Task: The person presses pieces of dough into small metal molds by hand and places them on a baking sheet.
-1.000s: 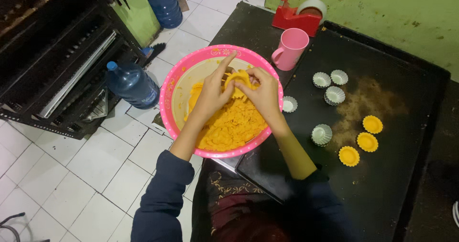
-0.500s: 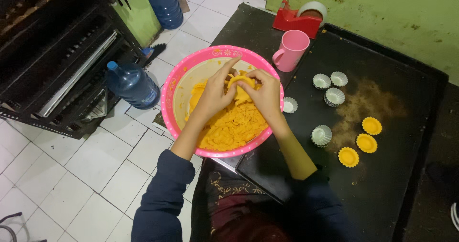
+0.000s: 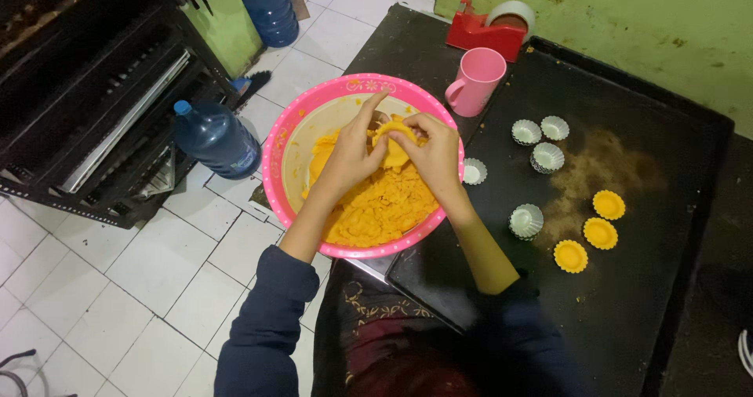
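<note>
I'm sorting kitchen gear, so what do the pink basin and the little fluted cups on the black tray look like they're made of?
The pink basin looks like glossy moulded plastic, judging by its smooth, shiny rim. The empty fluted cups look like thin metal tart moulds: pale, silvery, sharply pleated, though foil or paper can't be ruled out.

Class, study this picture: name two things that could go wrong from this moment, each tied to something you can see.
1. The pink bowl appears to overhang the table's edge above the tiled floor; both hands, left hand and right hand, press dough inside, so it might tip.
2. The pink mug stands close beside the bowl; an elbow or the bowl could knock it.
</note>
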